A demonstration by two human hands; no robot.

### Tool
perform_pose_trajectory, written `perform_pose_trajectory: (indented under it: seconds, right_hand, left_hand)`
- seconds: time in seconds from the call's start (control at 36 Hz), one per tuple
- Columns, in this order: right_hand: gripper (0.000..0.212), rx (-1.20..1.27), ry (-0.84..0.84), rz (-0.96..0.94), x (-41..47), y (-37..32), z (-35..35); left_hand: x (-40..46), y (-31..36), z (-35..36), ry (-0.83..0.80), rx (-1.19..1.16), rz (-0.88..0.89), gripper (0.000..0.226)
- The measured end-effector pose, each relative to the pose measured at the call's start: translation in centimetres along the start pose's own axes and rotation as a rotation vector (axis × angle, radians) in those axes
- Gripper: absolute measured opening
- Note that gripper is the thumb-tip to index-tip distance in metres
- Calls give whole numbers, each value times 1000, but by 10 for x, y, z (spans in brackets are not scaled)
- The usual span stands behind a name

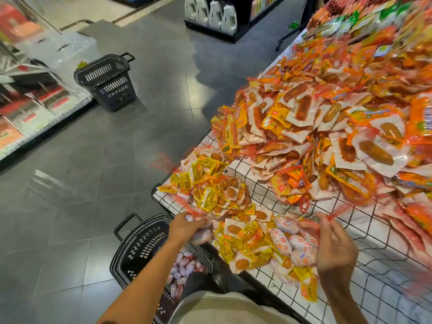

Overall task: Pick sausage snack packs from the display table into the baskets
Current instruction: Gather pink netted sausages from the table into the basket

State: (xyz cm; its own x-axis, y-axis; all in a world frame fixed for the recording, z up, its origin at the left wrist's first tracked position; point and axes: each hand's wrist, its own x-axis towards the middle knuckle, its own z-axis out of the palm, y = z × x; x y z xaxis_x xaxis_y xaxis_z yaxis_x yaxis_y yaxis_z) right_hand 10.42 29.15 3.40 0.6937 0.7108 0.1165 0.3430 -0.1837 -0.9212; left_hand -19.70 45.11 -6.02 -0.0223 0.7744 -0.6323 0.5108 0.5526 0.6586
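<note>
Left hand point(189, 224) clamped on a net bag of sausages point(201, 237) above the near basket point(140, 244), right fingers point(323, 220) pinching red netting point(336, 212): likely snagging neighbouring packs off the desk point(385, 288).

Yellow and orange snack packs point(245, 232) (some perhaps red-netted) heap a white, black-gridded display table point(378, 288); black baskets point(142, 244).

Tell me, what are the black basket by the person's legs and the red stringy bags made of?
The black basket looks like hard moulded plastic: dull shine, neat slots cut into its rim. The red bags seem to be thin plastic netting, since you can see the packs through the loose mesh, and the right hand pinches its frayed end. The left hand grips a bagged bundle.
</note>
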Motion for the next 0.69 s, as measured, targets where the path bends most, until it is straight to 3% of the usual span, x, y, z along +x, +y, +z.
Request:
perform_pose_trajectory:
  seconds: [0.08, 0.25, 0.39, 0.56, 0.69]
  right_hand:
    - [25, -5, -6, -9, -1, -7, 0]
    - [25, 14, -26, -32, -4, -6, -3]
    - [24, 57, -13, 83, -7, -11, -10]
    - [40, 148, -71, 164, -3, -12, -23]
    - [16, 211, -80, 143, 0, -25, -32]
  left_hand:
    - [5, -3, -1, 11, -17, -6, 68]
    - [-11, -21, -9, -99, -249, -15, 27]
    - [-33, -34, -15, -178, -377, 8, 42]
    - [-62, -38, -11, -153, -558, 41, 56]
    - [-98, -35, -5, -84, -642, 76, 39]
